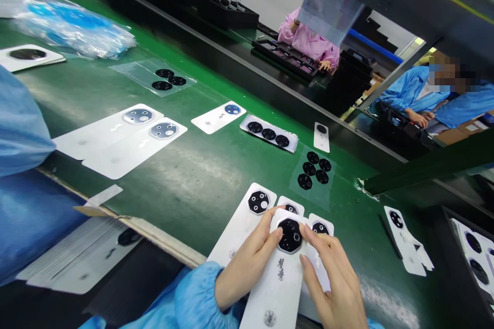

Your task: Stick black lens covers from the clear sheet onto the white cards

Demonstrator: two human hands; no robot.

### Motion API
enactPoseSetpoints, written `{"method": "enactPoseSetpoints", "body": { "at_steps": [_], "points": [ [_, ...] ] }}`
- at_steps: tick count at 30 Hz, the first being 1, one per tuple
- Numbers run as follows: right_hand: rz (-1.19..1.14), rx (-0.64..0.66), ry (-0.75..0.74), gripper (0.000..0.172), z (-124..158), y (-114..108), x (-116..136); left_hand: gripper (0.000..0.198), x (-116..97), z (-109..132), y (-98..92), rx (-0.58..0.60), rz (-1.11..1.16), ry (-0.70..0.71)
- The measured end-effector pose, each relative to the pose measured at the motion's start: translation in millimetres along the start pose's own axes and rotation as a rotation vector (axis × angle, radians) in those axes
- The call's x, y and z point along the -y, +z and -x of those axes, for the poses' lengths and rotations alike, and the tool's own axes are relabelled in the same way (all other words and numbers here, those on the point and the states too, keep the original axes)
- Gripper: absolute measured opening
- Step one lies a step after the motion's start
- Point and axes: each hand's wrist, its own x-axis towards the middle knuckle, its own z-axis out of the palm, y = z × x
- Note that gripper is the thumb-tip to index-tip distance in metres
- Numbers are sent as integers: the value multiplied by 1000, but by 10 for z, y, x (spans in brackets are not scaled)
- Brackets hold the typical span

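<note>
A white phone back panel [276,288] is held up by its sides, tilted toward me. A black camera cover disc [290,235] sits at its upper end, with dark lettering below. My left hand [245,262] grips the panel's left edge, thumb and forefinger beside the disc. On the right edge, my right hand [336,277] is closed, its fingertips against the disc's rim and the panel. Behind lie other white panels, one at the left [241,226] and one at the right [322,262], partly hidden by my hands.
Loose black discs lie on a clear sheet [297,193] and on another clear sheet [131,69]. Two white panels [116,151] lie at the left. A dark tray [450,257] holds panels at the right. Beyond the bench, a person in pink [309,38] and people in blue sit.
</note>
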Motion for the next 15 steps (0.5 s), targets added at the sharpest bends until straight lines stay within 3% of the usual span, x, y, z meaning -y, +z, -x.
{"method": "enactPoseSetpoints", "body": {
  "at_steps": [7, 15],
  "points": [
    [-36, -84, 14, 39, 63, 50, 50, 42, -27, 19, 21, 33, 98, -22],
    [4, -87, -13, 42, 67, 23, 65, 44, 10, 20, -6, 64, 70, 9]
  ]
}}
